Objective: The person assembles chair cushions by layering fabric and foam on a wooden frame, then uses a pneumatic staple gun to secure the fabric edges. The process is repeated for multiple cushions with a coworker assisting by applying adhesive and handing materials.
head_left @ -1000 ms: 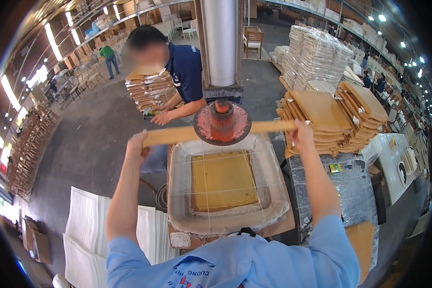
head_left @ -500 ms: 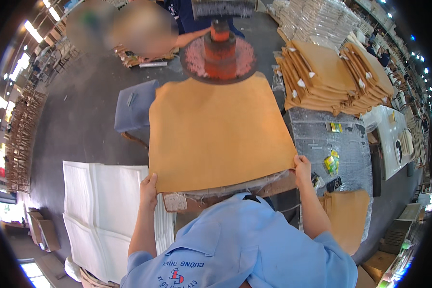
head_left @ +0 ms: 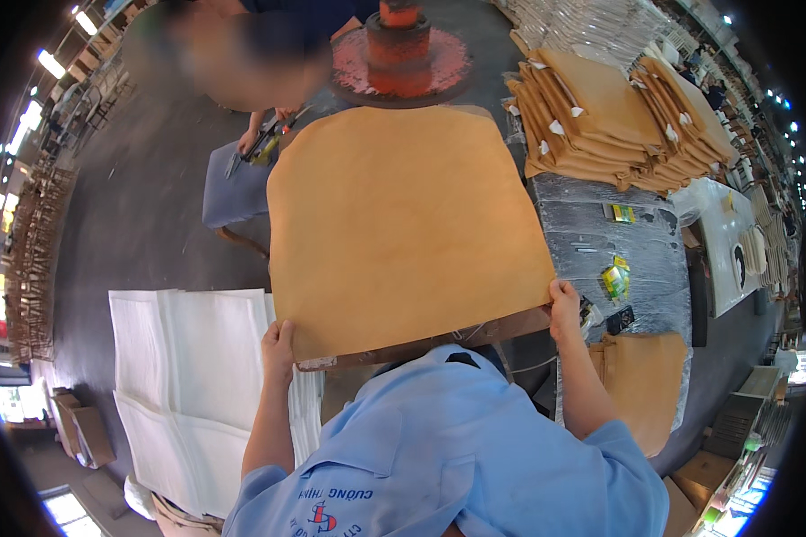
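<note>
A broad tan sheet of leather-like material (head_left: 407,233) spreads in front of me, smooth, with rounded far corners. My left hand (head_left: 278,351) pinches its near left corner between thumb and fingers. At the near right corner, my right hand (head_left: 564,313) grips the sheet the same way. Under the near edge shows a strip of brown board or tabletop (head_left: 448,339); the sheet hides the rest. Past the far edge hangs a worn red and black round press head (head_left: 401,67).
A blue padded stool (head_left: 231,192) stands at far left, with a co-worker's hand (head_left: 249,139) and a tool over it. White panels (head_left: 188,385) are stacked at left. On the right, a plastic-wrapped table (head_left: 600,242) bears small packets; tan pieces (head_left: 600,107) are piled behind it.
The sheet's far part looks flatter and reaches farther up the picture. The press head sits higher in view. A co-worker's hand has come to the stool with a tool. Both my hands keep their grip.
</note>
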Demonstrator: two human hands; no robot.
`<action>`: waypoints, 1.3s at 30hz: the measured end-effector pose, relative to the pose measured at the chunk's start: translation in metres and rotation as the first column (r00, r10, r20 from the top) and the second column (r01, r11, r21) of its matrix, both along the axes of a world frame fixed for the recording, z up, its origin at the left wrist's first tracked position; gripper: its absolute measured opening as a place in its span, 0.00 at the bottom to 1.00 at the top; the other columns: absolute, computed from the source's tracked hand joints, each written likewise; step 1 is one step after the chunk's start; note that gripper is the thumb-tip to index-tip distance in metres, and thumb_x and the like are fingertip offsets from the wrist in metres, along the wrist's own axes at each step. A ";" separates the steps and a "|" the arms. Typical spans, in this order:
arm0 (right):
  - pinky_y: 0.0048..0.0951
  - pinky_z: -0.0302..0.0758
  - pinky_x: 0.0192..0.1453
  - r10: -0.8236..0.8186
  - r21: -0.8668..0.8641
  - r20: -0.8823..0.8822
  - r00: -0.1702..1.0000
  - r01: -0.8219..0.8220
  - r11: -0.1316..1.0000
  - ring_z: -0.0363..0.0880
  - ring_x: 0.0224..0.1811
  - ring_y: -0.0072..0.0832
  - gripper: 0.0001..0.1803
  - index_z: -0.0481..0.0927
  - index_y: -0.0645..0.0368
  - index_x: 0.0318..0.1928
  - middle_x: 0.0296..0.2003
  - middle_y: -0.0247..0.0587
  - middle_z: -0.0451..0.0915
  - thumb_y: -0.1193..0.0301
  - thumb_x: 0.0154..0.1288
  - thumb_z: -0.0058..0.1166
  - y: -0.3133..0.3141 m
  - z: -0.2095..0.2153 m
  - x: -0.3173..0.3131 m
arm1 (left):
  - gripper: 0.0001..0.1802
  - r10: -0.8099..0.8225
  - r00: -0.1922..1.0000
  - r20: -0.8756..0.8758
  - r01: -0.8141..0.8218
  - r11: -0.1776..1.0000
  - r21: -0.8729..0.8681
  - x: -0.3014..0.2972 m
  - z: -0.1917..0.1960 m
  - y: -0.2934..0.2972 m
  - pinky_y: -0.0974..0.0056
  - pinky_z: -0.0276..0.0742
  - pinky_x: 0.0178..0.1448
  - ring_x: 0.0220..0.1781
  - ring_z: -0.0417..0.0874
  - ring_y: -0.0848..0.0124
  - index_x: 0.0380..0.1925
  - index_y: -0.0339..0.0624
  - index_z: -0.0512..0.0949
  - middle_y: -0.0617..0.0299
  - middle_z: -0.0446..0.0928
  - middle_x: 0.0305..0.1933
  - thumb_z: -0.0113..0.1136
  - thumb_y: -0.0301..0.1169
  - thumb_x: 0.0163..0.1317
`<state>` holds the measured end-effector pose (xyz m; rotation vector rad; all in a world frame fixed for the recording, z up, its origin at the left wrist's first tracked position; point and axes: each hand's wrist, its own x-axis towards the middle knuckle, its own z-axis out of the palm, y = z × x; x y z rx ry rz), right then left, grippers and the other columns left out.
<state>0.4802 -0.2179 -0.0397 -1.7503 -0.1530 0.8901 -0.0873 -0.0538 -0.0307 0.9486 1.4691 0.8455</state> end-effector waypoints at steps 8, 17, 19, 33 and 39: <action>0.33 0.84 0.50 -0.018 0.066 -0.013 1.000 0.019 0.998 0.83 0.43 0.23 0.09 0.82 0.54 0.49 0.42 0.30 0.84 0.63 0.87 0.58 -0.017 -0.014 -0.014 | 0.15 -0.005 0.989 0.150 0.000 0.999 0.036 -0.007 -0.003 0.003 0.67 0.82 0.58 0.50 0.85 0.79 0.54 0.37 0.84 0.67 0.87 0.49 0.58 0.38 0.87; 0.29 0.80 0.48 -0.040 0.109 -0.027 0.999 0.043 0.993 0.80 0.43 0.21 0.07 0.82 0.56 0.48 0.40 0.29 0.83 0.66 0.86 0.59 -0.021 -0.021 -0.028 | 0.14 -0.021 0.982 0.186 0.009 0.998 0.064 -0.017 -0.013 0.010 0.68 0.81 0.57 0.51 0.85 0.79 0.55 0.38 0.85 0.67 0.88 0.50 0.60 0.38 0.87; 0.28 0.77 0.47 -0.034 0.110 -0.030 0.999 0.037 0.993 0.79 0.42 0.20 0.07 0.82 0.56 0.48 0.40 0.29 0.82 0.66 0.86 0.59 -0.021 -0.023 -0.027 | 0.14 -0.014 0.979 0.202 0.000 0.998 0.070 -0.016 -0.017 0.009 0.69 0.81 0.57 0.50 0.85 0.80 0.55 0.38 0.85 0.67 0.88 0.50 0.60 0.38 0.87; 0.26 0.73 0.45 -0.051 0.144 0.045 0.998 0.044 0.989 0.77 0.39 0.18 0.08 0.84 0.57 0.45 0.37 0.27 0.82 0.67 0.85 0.61 -0.019 -0.034 -0.025 | 0.15 -0.001 0.983 0.182 -0.015 0.996 0.084 -0.014 -0.023 0.001 0.66 0.83 0.60 0.53 0.87 0.78 0.58 0.41 0.85 0.67 0.88 0.53 0.60 0.39 0.87; 0.27 0.76 0.45 -0.045 0.129 0.062 0.997 0.037 0.991 0.78 0.37 0.19 0.07 0.84 0.55 0.45 0.36 0.26 0.82 0.67 0.85 0.61 -0.019 -0.041 -0.017 | 0.14 0.013 0.978 0.210 -0.026 0.998 0.062 -0.007 -0.018 -0.002 0.67 0.81 0.60 0.52 0.85 0.78 0.56 0.41 0.84 0.68 0.88 0.52 0.60 0.39 0.87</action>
